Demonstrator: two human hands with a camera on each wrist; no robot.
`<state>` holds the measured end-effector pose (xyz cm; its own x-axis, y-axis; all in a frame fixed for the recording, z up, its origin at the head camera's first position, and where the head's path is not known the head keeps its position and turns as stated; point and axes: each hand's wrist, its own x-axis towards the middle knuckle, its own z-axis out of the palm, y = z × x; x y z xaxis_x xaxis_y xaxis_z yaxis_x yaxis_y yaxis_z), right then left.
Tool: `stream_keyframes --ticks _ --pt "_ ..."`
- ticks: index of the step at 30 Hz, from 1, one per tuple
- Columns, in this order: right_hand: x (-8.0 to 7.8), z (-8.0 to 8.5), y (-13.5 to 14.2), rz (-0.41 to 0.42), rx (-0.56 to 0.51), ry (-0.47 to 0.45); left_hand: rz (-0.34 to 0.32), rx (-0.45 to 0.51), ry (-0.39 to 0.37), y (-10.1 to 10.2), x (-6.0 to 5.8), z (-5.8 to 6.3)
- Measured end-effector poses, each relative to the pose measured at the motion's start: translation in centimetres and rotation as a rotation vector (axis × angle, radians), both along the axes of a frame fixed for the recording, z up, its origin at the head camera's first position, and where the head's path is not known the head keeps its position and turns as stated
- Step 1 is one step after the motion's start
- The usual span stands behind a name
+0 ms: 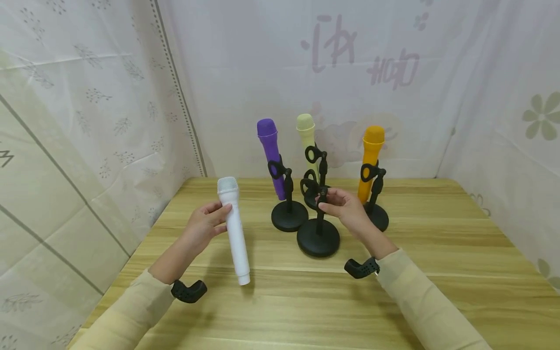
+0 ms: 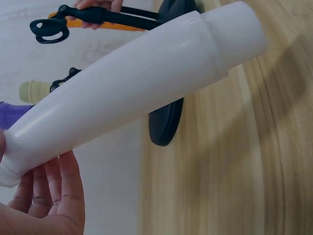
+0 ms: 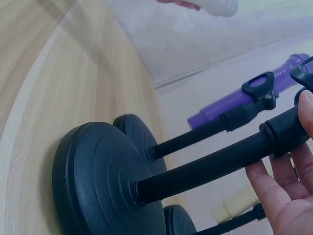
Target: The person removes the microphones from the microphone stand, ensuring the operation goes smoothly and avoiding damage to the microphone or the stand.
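Note:
My left hand (image 1: 205,224) grips a white microphone (image 1: 236,238) just below its head, tail end tilted down over the table. In the left wrist view the microphone's body (image 2: 122,81) crosses most of the picture. My right hand (image 1: 347,208) pinches the upper post of a black microphone stand (image 1: 318,238), near the joint under its clip. That clip, a ring-shaped holder (image 1: 308,183), has no microphone in it. In the right wrist view the stand's round base (image 3: 105,181) shows close up, and my right fingers (image 3: 269,188) lie around the upper post.
Behind are three more stands holding a purple microphone (image 1: 270,150), a pale yellow microphone (image 1: 306,127) and an orange microphone (image 1: 371,150). They stand near the back edge of the wooden table (image 1: 280,306). Patterned curtains (image 1: 245,73) hang behind and at both sides.

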<state>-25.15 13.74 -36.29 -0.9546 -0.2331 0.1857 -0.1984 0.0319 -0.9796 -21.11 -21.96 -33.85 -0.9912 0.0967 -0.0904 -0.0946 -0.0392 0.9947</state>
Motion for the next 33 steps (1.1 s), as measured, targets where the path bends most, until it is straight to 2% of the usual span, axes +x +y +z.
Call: stream_keyframes --ticks 8,15,25,33 --pt "0.2 1.1 -1.7 0.033 -0.002 -0.007 -0.003 -0.059 -0.027 -1.6 0.4 -0.5" --pt "0.3 2.4 -3.4 0.028 0.002 -0.019 0.034 -0.075 -0.042 -3.2 0.7 -1.0" --pt "0.4 2.9 -5.1 0.109 -0.045 0.042 0.086 -0.071 -0.041 -4.5 1.4 -1.6" --pt "0.2 3.2 -6.8 0.120 -0.063 0.029 0.130 -0.069 -0.068 -5.5 1.7 -2.0"
